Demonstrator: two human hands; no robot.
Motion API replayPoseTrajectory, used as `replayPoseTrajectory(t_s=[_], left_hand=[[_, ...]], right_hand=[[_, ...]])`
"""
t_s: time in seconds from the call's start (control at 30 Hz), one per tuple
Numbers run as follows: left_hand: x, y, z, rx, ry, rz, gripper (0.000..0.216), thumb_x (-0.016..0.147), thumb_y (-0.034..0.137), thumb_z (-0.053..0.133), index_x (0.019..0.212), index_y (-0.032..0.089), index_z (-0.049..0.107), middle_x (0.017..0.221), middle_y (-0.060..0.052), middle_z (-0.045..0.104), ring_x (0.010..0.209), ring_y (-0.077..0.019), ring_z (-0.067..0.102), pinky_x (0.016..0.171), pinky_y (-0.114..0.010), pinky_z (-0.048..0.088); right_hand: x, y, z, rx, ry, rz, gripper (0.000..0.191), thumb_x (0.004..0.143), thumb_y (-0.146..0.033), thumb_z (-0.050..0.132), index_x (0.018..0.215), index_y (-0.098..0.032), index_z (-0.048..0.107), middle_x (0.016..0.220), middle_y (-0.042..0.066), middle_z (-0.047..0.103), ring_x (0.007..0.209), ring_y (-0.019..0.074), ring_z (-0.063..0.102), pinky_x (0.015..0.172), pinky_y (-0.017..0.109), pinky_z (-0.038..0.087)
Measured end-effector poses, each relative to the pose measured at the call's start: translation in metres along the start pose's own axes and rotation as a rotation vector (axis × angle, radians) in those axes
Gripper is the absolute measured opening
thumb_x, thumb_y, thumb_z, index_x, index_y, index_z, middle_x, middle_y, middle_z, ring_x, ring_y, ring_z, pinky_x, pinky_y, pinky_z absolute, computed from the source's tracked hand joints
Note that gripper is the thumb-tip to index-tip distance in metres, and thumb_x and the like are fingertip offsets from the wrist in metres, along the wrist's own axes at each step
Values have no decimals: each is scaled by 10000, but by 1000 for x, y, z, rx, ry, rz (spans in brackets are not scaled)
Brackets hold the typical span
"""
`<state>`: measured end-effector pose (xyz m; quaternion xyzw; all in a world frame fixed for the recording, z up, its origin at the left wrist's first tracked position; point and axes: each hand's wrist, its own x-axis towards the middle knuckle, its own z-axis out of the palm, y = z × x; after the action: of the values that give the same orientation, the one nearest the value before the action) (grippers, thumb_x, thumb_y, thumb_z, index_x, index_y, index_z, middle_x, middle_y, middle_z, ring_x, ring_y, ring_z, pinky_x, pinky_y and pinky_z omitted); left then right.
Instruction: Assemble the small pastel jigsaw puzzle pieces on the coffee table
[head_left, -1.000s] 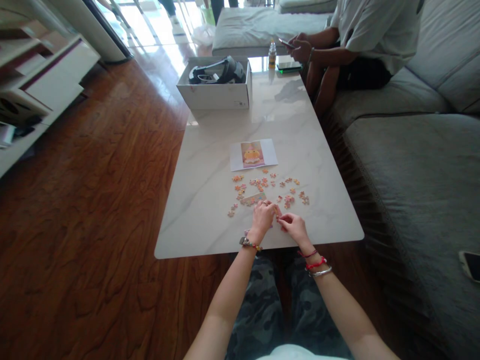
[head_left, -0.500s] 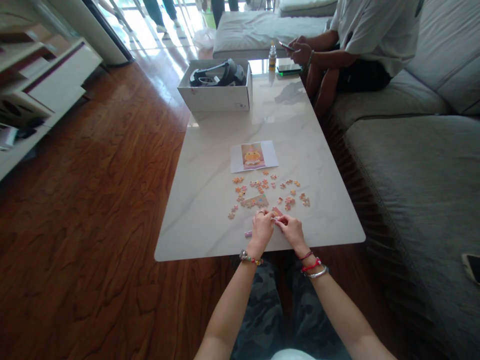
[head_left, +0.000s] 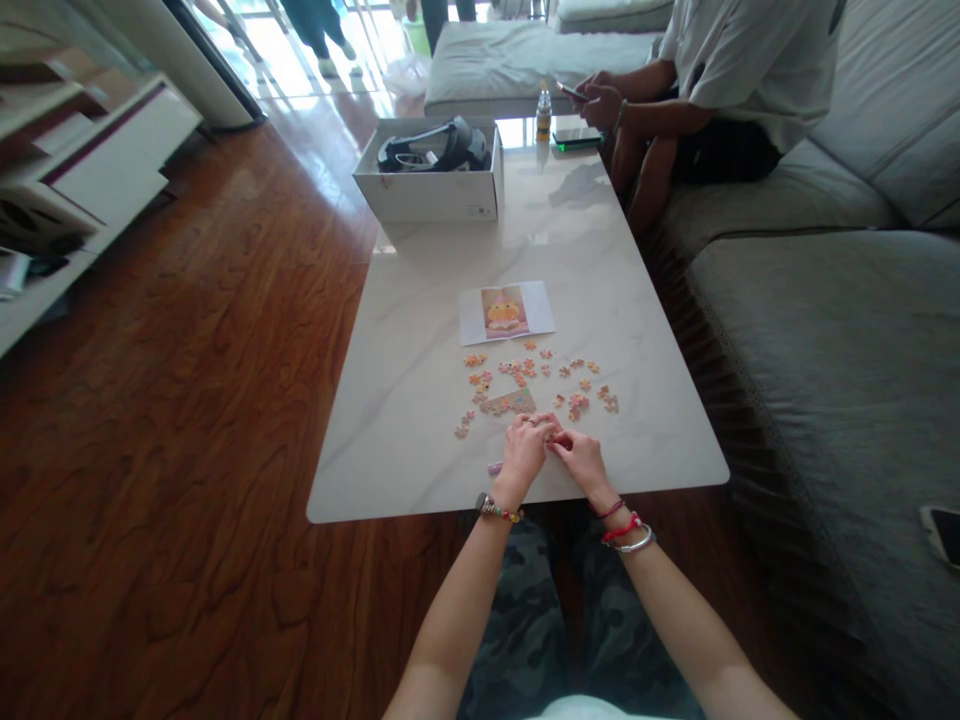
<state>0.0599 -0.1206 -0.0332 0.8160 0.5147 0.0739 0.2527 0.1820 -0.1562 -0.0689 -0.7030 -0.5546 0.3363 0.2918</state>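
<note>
My left hand (head_left: 527,447) and my right hand (head_left: 580,459) meet near the table's front edge, fingertips together over a small cluster of joined jigsaw pieces that they mostly cover. The fingers of both are closed on it. Just beyond them lies a joined strip of jigsaw pieces (head_left: 510,402). Loose jigsaw pieces (head_left: 577,405) are scattered to its right, left and far side. A pinkish-purple piece (head_left: 495,468) rests beside my left wrist, partly covered. Farther back, a creased paper sheet (head_left: 541,306) bears a printed yellow figure.
The white marble-look table (head_left: 405,400) carries an open white box (head_left: 431,198) with a dark headset-like device (head_left: 442,146), a bottle (head_left: 544,112) and a dark flat device (head_left: 577,137). At the right, a person (head_left: 750,90) holding a phone sits on the grey sofa (head_left: 832,340).
My left fingers have moved forward over the joined pieces and now cover more of them. My right hand stays almost in place. In the background, a person's legs have shifted.
</note>
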Motion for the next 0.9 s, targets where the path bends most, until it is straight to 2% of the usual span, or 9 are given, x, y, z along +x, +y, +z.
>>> replayPoseTrajectory(t_s=[0.17,0.37,0.53,0.7,0.8,0.9], left_hand=[[3,-4,-3,10,-19,37,341,682,87,546,974,257,590,1141,3,559,1017,-176,461,887,-341,352],[7,-5,-7,-6,-40,55,377,643,37,561,957,245,579,1172,-8,540,1026,-183,455,885,-349,355],[24,-4,-19,17,76,37,340,741,14,398,957,205,578,1031,-41,597,933,-142,499,844,-283,393],[47,-11,-40,-42,155,5,233,792,140,433,976,192,566,951,-49,593,823,-124,553,735,-240,440],[47,-19,-40,-95,192,55,195,780,181,481,951,207,571,911,-26,594,785,-115,556,732,-240,442],[40,-26,-29,-115,180,55,178,776,200,497,935,210,575,873,-18,590,690,-94,548,696,-234,446]], right_hand=[[-3,-1,-7,31,-28,-49,92,714,-246,566,699,-182,630,705,33,675,639,154,613,625,255,451],[0,9,-23,2,-48,-186,99,747,-239,549,742,-170,620,737,42,669,650,146,603,634,257,449],[34,12,-41,-118,-71,-303,56,733,-181,563,715,-170,615,749,46,665,686,149,602,657,264,446],[71,4,-64,-174,-172,-334,47,719,-168,579,710,-183,623,712,17,665,655,133,601,632,238,441],[73,3,-70,-176,-200,-332,63,738,-191,566,722,-184,626,726,17,666,658,130,599,631,233,441],[67,5,-65,-183,-187,-353,61,745,-191,565,726,-189,623,757,18,664,705,134,600,677,243,442]])
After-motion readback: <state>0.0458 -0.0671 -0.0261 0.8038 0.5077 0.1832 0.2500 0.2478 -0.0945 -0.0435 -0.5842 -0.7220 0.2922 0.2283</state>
